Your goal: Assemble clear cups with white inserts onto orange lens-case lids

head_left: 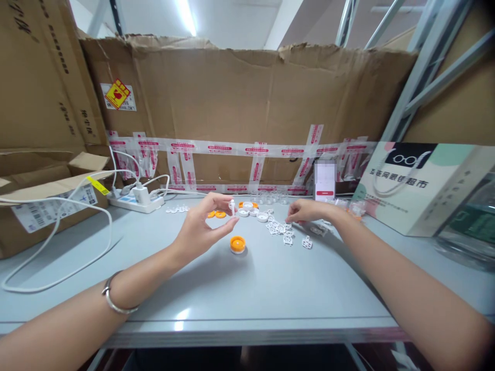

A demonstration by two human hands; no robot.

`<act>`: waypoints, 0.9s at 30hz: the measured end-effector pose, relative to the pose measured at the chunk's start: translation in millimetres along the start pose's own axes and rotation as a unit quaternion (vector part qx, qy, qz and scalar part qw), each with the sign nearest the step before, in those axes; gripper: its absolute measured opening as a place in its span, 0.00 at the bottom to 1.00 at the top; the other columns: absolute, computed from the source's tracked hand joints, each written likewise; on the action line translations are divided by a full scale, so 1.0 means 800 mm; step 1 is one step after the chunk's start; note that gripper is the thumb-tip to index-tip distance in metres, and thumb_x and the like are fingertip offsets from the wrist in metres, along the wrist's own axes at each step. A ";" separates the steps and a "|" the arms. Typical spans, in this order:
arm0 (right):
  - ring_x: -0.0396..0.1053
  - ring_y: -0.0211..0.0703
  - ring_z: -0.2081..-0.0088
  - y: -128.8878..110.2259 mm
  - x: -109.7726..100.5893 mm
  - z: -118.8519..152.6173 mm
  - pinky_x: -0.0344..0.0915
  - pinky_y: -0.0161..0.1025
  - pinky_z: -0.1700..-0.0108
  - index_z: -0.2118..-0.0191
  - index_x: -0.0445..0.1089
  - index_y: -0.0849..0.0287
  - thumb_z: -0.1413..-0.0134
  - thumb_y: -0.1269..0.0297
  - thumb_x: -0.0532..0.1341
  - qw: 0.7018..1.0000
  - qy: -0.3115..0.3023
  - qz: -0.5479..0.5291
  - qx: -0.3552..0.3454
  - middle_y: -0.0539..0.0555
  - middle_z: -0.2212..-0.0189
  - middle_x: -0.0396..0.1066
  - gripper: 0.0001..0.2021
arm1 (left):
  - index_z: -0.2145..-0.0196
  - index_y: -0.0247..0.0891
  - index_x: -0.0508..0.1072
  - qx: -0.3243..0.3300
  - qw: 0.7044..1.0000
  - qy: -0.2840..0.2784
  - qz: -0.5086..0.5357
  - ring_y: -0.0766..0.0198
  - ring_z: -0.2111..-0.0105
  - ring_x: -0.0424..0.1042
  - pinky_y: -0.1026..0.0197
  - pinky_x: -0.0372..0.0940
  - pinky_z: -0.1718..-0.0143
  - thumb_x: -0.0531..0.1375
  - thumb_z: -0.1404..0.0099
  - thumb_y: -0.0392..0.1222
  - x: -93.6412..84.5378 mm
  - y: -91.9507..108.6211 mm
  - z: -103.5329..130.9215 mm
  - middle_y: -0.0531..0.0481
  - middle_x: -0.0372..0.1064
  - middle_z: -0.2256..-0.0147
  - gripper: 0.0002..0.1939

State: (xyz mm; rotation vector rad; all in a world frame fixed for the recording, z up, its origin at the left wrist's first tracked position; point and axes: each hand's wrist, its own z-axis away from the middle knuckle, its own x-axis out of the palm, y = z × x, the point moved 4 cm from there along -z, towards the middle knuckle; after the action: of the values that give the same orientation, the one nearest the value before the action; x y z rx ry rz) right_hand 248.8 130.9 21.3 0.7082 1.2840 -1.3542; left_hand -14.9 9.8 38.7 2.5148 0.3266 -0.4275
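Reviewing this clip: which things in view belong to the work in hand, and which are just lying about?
Likely in use:
- small white piece, in the left hand
- flat white parts, at the right hand
- orange-and-white round piece

Probably just lying about:
- power strip
- phone
- printed carrier bag
- open cardboard box

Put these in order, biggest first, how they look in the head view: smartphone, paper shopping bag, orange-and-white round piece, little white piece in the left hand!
1. Paper shopping bag
2. Smartphone
3. Orange-and-white round piece
4. Little white piece in the left hand
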 end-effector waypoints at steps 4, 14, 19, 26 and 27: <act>0.68 0.39 0.75 0.008 0.010 -0.016 0.60 0.33 0.73 0.75 0.70 0.62 0.60 0.60 0.64 1.000 0.000 -0.005 0.003 0.53 0.79 0.71 0.09 | 0.55 0.38 0.63 -0.002 1.000 -0.008 -0.014 0.63 0.63 0.70 0.56 0.66 0.58 0.59 0.41 0.36 0.001 0.001 0.000 0.48 0.68 0.66 0.15; 0.64 0.35 0.80 0.009 0.005 -0.001 0.62 0.34 0.73 0.81 0.67 0.61 0.62 0.59 0.65 0.997 -0.039 -0.072 0.007 0.51 0.84 0.67 0.11 | 0.56 0.37 0.63 0.011 0.999 -0.014 -0.044 0.64 0.64 0.70 0.58 0.66 0.59 0.59 0.42 0.36 -0.001 0.005 -0.001 0.49 0.68 0.66 0.15; 0.65 0.36 0.79 0.002 0.004 0.004 0.60 0.34 0.75 0.81 0.68 0.61 0.67 0.64 0.67 0.997 -0.035 -0.075 -0.003 0.51 0.84 0.68 0.08 | 0.57 0.38 0.64 0.019 0.998 -0.021 -0.056 0.64 0.64 0.70 0.58 0.66 0.60 0.59 0.42 0.36 0.000 0.005 0.000 0.48 0.68 0.64 0.14; 0.71 0.42 0.69 -0.018 -0.013 0.004 0.64 0.35 0.68 0.76 0.65 0.60 0.62 0.61 0.66 0.974 0.115 -0.172 -0.089 0.54 0.75 0.73 0.11 | 0.59 0.38 0.65 0.026 0.994 -0.052 -0.089 0.64 0.63 0.69 0.58 0.66 0.59 0.59 0.42 0.38 0.004 0.005 0.000 0.47 0.69 0.63 0.12; 0.71 0.42 0.69 -0.028 -0.009 0.006 0.65 0.36 0.66 0.75 0.64 0.59 0.62 0.61 0.66 0.961 0.113 -0.224 -0.118 0.54 0.74 0.73 0.11 | 0.59 0.38 0.66 0.029 0.993 -0.061 -0.096 0.64 0.63 0.69 0.58 0.65 0.59 0.59 0.42 0.38 0.005 0.005 0.000 0.47 0.69 0.63 0.12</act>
State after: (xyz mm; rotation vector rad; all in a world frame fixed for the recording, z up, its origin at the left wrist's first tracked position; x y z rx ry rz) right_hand 230.6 124.5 36.1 0.4278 1.8361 -1.4685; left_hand -9.9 7.2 39.1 2.5099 0.5175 -0.6725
